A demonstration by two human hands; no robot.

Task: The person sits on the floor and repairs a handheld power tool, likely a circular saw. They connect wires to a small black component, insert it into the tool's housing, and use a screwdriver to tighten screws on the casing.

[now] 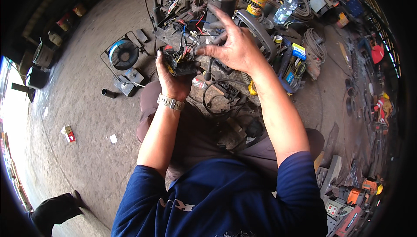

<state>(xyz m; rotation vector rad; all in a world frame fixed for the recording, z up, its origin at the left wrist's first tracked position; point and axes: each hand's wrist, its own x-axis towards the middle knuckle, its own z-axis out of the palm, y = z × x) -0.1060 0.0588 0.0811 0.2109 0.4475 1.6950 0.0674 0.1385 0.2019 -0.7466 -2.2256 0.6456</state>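
My left hand [173,83] is closed around a small black open housing [184,68] with wires and electrical parts showing inside. Blue, black and red wires [186,37] rise from it toward the cluttered bench behind. My right hand [238,48] is raised to the right of the housing, fingers spread, the index pointing up and away. Its thumb is near the wires; whether it touches one I cannot tell. Nothing shows in its grasp. What exactly the housing belongs to is not clear.
A small round fan [123,54] stands on the floor to the left. Beyond my hands are a dark metal cylinder [222,3], a yellow bottle with a red cap [257,1] and a clear water bottle [286,9]. A black cable [207,102] loops before my knees. Someone's leg [56,209] shows lower left.
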